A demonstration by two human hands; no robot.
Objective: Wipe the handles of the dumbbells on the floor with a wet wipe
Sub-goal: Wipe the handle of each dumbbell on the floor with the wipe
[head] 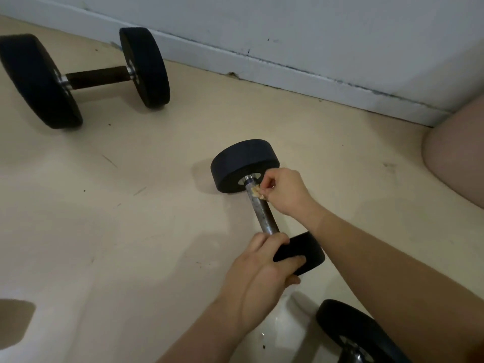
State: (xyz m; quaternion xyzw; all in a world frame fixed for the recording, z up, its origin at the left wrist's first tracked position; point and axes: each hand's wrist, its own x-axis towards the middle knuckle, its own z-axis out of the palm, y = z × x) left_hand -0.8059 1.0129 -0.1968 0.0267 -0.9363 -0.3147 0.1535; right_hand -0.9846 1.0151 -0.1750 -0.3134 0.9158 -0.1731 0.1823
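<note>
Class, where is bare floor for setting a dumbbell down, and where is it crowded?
Free: beige floor between the black dumbbell with dark handle and the steel-handled dumbbell. Crowded: lower right, around the left hand, right hand pinching the crumpled wipe, and a third dumbbell.

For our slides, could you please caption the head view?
The right hand presses a wet wipe on a dumbbell handle while the left hand grips its near weight.

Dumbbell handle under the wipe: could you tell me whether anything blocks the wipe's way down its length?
Only the left hand, which grips the near end of the handle by the weight. Between it and the wipe in the right hand, the handle is bare.
</note>
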